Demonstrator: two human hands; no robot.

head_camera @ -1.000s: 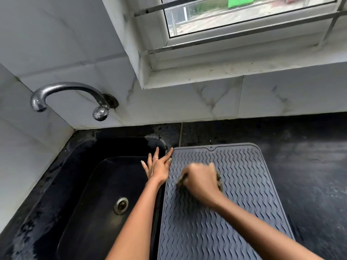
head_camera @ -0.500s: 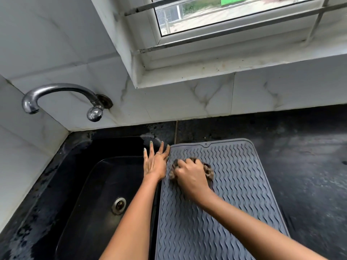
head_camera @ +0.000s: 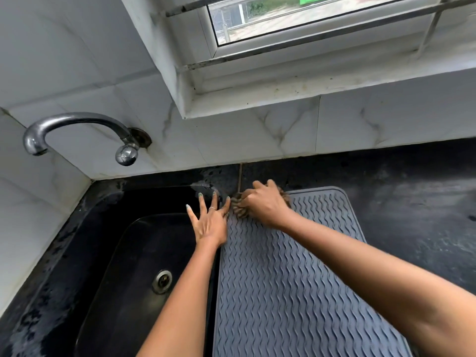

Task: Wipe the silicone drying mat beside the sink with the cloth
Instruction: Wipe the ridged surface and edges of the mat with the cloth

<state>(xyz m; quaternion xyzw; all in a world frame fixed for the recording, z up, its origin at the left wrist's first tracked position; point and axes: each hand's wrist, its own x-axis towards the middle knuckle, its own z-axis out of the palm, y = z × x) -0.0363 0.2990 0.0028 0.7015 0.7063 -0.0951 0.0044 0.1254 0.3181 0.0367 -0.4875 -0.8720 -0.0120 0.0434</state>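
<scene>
With the right hand [head_camera: 265, 206] bunched around the cloth [head_camera: 239, 206] at the far-left corner of the drying mat [head_camera: 283, 279], and the flat, spread left hand [head_camera: 210, 222] pinning its sink-side edge, press along the ridges, working outward
</scene>
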